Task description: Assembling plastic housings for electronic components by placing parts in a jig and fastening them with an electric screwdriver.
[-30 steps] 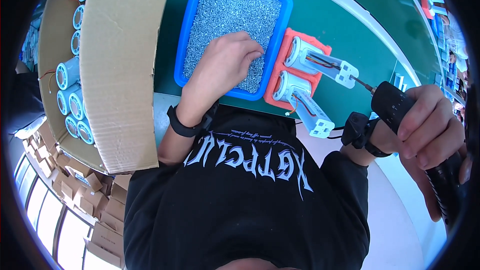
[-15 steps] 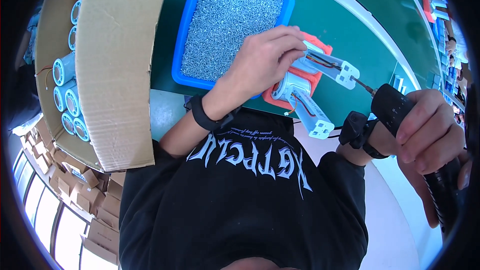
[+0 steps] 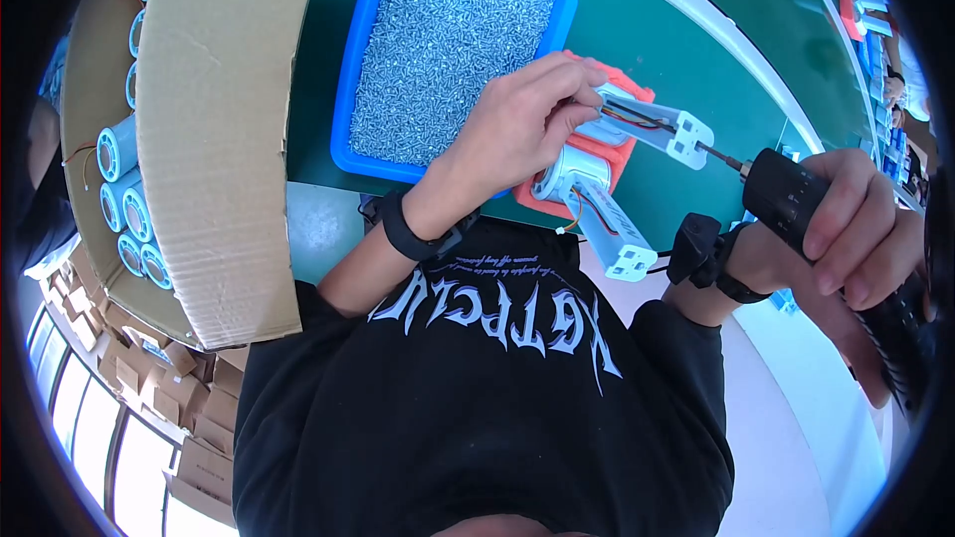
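My right hand (image 3: pixel 863 231) is wrapped round a black electric screwdriver (image 3: pixel 788 197). Its thin bit meets the holed end plate of a white bracket assembly (image 3: pixel 686 137) with a cylindrical base and coloured wires. At the base end of that assembly, my left hand (image 3: pixel 522 124) is closed in a pinch against it; what lies between the fingertips is hidden. Nearer me, a second such assembly (image 3: pixel 607 224) points toward my body, a small connector hanging from its wires. Both assemblies rest in an orange-red padded holder (image 3: pixel 545 201).
Left of the holder stands a blue tray (image 3: pixel 348 89) filled with small silver screws (image 3: pixel 458 50). A cardboard box (image 3: pixel 214 139) at the far left holds several white cylinders (image 3: pixel 117 151). The green table (image 3: pixel 686 30) has a pale curved edge beyond the assemblies.
My right hand and the screwdriver have tilted slightly upward, with the bit still at the end plate. The whole scene has shifted a little left; my left hand keeps its pinch.
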A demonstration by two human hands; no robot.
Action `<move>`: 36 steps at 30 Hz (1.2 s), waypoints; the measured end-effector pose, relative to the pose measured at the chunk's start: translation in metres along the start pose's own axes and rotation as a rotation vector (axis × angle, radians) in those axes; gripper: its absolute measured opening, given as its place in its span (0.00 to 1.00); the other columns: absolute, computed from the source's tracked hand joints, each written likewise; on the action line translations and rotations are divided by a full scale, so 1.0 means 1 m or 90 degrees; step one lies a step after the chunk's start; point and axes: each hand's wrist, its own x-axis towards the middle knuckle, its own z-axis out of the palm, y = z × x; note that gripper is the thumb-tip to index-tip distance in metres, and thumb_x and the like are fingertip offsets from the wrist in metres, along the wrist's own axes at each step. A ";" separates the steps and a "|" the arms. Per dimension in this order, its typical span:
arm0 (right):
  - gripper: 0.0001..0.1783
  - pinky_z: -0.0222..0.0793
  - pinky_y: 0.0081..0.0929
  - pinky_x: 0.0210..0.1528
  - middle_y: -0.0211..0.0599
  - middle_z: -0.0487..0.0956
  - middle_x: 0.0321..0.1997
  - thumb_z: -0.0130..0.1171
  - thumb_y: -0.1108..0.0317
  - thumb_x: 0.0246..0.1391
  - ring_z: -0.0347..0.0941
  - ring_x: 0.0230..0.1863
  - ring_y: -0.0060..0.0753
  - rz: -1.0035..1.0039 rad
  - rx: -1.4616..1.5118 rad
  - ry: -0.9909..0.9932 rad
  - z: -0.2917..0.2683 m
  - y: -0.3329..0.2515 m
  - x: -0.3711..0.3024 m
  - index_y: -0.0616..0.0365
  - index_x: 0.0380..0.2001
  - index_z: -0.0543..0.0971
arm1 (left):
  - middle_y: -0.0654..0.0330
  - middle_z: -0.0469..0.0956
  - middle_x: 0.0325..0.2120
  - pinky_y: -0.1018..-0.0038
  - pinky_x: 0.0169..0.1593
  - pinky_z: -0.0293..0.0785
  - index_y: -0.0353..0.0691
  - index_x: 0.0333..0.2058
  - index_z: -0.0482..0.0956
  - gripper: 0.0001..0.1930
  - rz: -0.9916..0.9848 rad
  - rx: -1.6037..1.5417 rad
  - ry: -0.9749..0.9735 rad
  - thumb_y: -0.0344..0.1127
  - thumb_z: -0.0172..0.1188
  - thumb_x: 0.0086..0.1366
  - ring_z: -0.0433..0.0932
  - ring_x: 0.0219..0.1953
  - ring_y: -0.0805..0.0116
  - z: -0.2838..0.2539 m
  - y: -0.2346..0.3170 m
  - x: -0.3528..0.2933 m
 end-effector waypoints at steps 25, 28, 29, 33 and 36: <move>0.24 0.79 0.18 0.26 0.26 0.77 0.22 0.69 0.45 0.44 0.77 0.19 0.22 -0.042 0.059 -0.033 -0.022 -0.036 -0.009 0.53 0.18 0.73 | 0.58 0.77 0.26 0.67 0.36 0.70 0.38 0.28 0.77 0.06 0.086 0.056 0.078 0.24 0.64 0.50 0.76 0.31 0.58 0.002 0.011 -0.004; 0.29 0.75 0.11 0.22 0.19 0.77 0.18 0.67 0.31 0.36 0.74 0.15 0.16 -0.055 0.059 0.006 -0.022 -0.036 -0.015 0.44 0.29 0.78 | 0.57 0.79 0.30 0.68 0.40 0.72 0.36 0.30 0.78 0.06 0.012 0.081 0.050 0.22 0.63 0.52 0.77 0.34 0.59 0.000 0.020 -0.007; 0.29 0.75 0.11 0.22 0.19 0.77 0.18 0.67 0.31 0.36 0.74 0.15 0.16 -0.055 0.060 0.006 -0.022 -0.036 -0.014 0.44 0.29 0.78 | 0.57 0.80 0.32 0.69 0.42 0.73 0.36 0.30 0.78 0.06 -0.024 0.094 0.036 0.21 0.62 0.53 0.78 0.36 0.60 -0.001 0.021 -0.008; 0.24 0.79 0.21 0.27 0.29 0.76 0.22 0.69 0.47 0.44 0.77 0.19 0.24 -0.065 0.090 -0.052 -0.018 -0.036 -0.008 0.53 0.15 0.72 | 0.60 0.75 0.23 0.67 0.32 0.68 0.38 0.27 0.77 0.06 -0.009 0.055 0.088 0.24 0.65 0.49 0.72 0.26 0.61 0.003 0.019 -0.007; 0.23 0.79 0.21 0.26 0.28 0.76 0.22 0.70 0.49 0.44 0.76 0.19 0.24 -0.059 0.069 -0.052 -0.019 -0.038 -0.007 0.54 0.15 0.73 | 0.59 0.78 0.28 0.68 0.37 0.71 0.37 0.29 0.78 0.05 -0.044 0.069 0.053 0.22 0.63 0.51 0.76 0.32 0.61 0.001 0.022 -0.007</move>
